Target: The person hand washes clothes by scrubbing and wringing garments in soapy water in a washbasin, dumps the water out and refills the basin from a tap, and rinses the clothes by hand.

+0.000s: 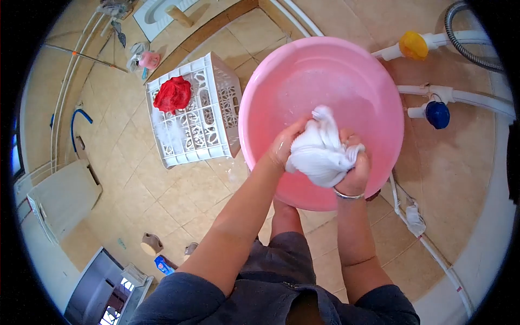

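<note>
A bunched white cloth (pixel 320 149) is gripped between my two hands above the pink basin (pixel 254 108). My left hand (pixel 287 142) closes on the cloth's left side, its fingers partly hidden behind the folds. On the right side, my right hand (pixel 357 170) is wrapped around the cloth, with a silver bangle at the wrist. One end of the cloth sticks up between the hands. Pale sudsy water (pixel 325 89) lies in the basin below. What kind of cloth it is, I cannot tell.
Left of the basin stands an upturned white plastic crate (pixel 208 132) with a red cloth (pixel 173 95) and foam on top. A yellow-handled valve (pixel 413 45), a blue-handled valve (pixel 437 115) and white pipes run along the right. A pink bottle (pixel 149 60) stands beyond the crate.
</note>
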A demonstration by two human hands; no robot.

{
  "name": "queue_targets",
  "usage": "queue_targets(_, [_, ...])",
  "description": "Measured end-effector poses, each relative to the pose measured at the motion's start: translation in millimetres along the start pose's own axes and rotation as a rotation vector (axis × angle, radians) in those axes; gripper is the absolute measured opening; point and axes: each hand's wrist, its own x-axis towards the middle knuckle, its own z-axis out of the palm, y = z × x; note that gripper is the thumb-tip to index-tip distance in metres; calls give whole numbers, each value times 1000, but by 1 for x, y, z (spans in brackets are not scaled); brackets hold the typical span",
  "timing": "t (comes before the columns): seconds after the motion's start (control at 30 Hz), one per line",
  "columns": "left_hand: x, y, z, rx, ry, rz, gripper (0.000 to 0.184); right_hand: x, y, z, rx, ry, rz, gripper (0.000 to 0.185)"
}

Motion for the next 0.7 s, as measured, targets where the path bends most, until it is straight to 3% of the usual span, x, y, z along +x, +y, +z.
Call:
queue_targets(0.03, [-9, -5, 18, -3, -8, 1, 48, 1, -10, 1, -148, -32, -144, 4])
queue_targets(0.07, [-22, -9, 43, -124, -32, 117, 50, 3, -17, -1, -155, -33, -148, 4])
queue_targets(0.13, [-23, -14, 51, -250, -58, 232, 52, 6, -31, -3, -1048, -335, -817, 12])
queue_targets(0.17, [-18, -19, 40, -241, -95, 138, 49, 4, -38, 1, -1238, -471, -852, 20])
queue_targets(0.2, [-16, -20, 40, -233, -133, 43, 47, 1, -38, -2, -1242, -470, -848, 20])
queue_targets(0.23, [-13, -19, 40, -423, -302, -161, 38, -3, -36, -5, -1324, -640, -906, 23])
queue_targets(0.27, [-13, -19, 39, -424, -303, -164, 38, -5, -34, -10, -1400, -814, -961, 27])
queue_targets(0.33, [-18, -14, 49, 116, -65, -308, 23, 1, -31, -21, -1421, -852, -1081, 28])
queue_targets(0.4, [-16, -17, 63, 103, -31, -432, 18, 3, -31, -24, -1225, -1028, -1206, 26])
queue_targets(0.43, [-13, -19, 67, 214, 28, -360, 20, 2, -23, -25, -1134, -941, -1298, 23])
queue_targets(0.47, [-10, -19, 69, 327, 83, -282, 22, 1, -18, -21, -1140, -940, -1298, 23])
queue_targets(0.5, [-7, -19, 69, 322, 81, -285, 22, -2, -13, -17, -1140, -768, -1310, 21])
queue_targets(0.53, [-3, -15, 67, 691, 120, -97, 20, -3, -9, -11, -1134, -595, -1321, 19])
queue_targets(0.57, [-1, -15, 63, 871, 130, 3, 19, -5, -6, -4, -1134, -595, -1320, 19])
queue_targets(0.6, [0, -14, 59, 1055, 160, 101, 18, -6, -6, 5, -1117, -483, -1134, 16])
queue_targets(0.63, [0, -14, 52, 816, 245, 146, 15, -5, -5, 10, -1090, -371, -951, 15])
queue_targets(0.67, [0, -14, 43, 573, 328, 186, 11, -3, 0, 9, -1084, -367, -947, 15])
queue_targets(0.7, [2, -12, 33, 576, 334, 183, 11, 1, 10, 4, -892, -151, -590, 14])
